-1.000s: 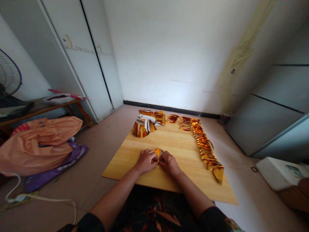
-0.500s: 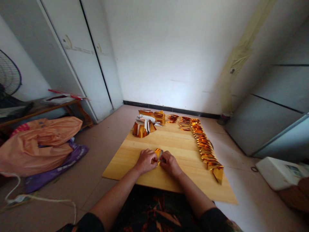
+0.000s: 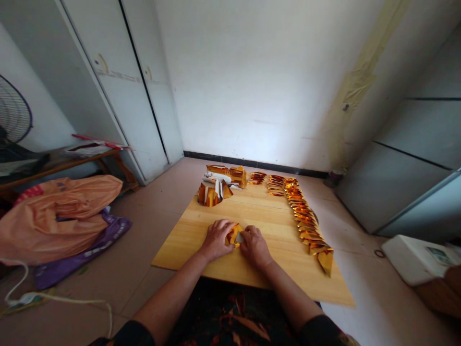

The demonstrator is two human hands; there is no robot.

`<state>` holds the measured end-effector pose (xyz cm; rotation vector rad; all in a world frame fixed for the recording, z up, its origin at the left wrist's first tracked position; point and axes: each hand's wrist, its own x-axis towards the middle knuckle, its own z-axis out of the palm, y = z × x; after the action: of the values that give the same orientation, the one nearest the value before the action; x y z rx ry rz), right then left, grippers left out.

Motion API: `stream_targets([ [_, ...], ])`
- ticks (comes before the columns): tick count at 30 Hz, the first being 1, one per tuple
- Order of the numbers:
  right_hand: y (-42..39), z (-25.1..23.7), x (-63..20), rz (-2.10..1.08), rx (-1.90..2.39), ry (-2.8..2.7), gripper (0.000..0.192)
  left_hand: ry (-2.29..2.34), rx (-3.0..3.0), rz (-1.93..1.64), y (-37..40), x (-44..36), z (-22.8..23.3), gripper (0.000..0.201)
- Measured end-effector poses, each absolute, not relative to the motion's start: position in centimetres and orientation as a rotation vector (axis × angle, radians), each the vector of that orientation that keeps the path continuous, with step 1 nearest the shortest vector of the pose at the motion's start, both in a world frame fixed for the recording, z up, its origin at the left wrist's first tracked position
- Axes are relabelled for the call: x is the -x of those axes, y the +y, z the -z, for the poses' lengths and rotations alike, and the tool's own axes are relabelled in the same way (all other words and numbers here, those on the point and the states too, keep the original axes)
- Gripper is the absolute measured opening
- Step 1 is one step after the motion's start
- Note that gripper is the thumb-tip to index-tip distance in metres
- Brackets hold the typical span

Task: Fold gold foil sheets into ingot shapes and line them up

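Between my two hands, near the front of a wooden board (image 3: pixel 201 226), is a small sheet of gold foil paper (image 3: pixel 235 234), partly folded, with a greyish patch showing on its right side. My left hand (image 3: pixel 218 239) curls around the paper's left side, thumb low and fingers over the top. At its right edge my right hand (image 3: pixel 254 245) pinches the paper with bent fingers. Both hands rest close to the board, and my fingers hide part of the sheet.
A long row of folded gold foil pieces (image 3: pixel 300 211) runs down the board's right side. Shorter rows (image 3: pixel 276 185) lie at the back. Loose foil sheets (image 3: pixel 211 193) stand at the back left. Beyond the board are an orange bag (image 3: pixel 61 216) and a white box (image 3: pixel 419 259).
My left hand has opened out slightly around the paper, and more of the gold foil shows between my hands. The rows of folded pieces look the same.
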<state>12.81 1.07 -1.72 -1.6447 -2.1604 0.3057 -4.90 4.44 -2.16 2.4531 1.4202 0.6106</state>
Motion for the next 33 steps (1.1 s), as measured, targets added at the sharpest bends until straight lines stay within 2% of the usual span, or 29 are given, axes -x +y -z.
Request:
stream_targets([
  [5,1.1,1.1,-12.6,-0.237,1.66,-2.288,0.023,1.367,-2.507,-0.545,4.6,5.0,1.9,0.06],
  [14,2.1,-0.3,-12.4,-0.34,1.703,-2.393,0.02,1.117,-2.631,-0.49,5.4,4.7,1.1,0.031],
  [21,2.0,-0.2,-12.4,-0.371,1.706,-2.372,0.032,1.014,-2.663,-0.432,6.3,4.4,0.5,0.034],
  [24,2.1,0.1,-12.5,-0.376,1.671,-2.364,0.035,0.964,-2.687,-0.411,6.5,4.3,0.4,0.026],
  [27,2.4,0.4,-12.5,-0.396,1.644,-2.35,0.03,0.916,-2.697,-0.403,6.6,4.3,0.6,0.022],
  [33,2.5,0.0,-12.5,-0.352,1.651,-2.349,0.018,0.991,-2.685,-0.439,5.6,3.9,0.7,0.028],
])
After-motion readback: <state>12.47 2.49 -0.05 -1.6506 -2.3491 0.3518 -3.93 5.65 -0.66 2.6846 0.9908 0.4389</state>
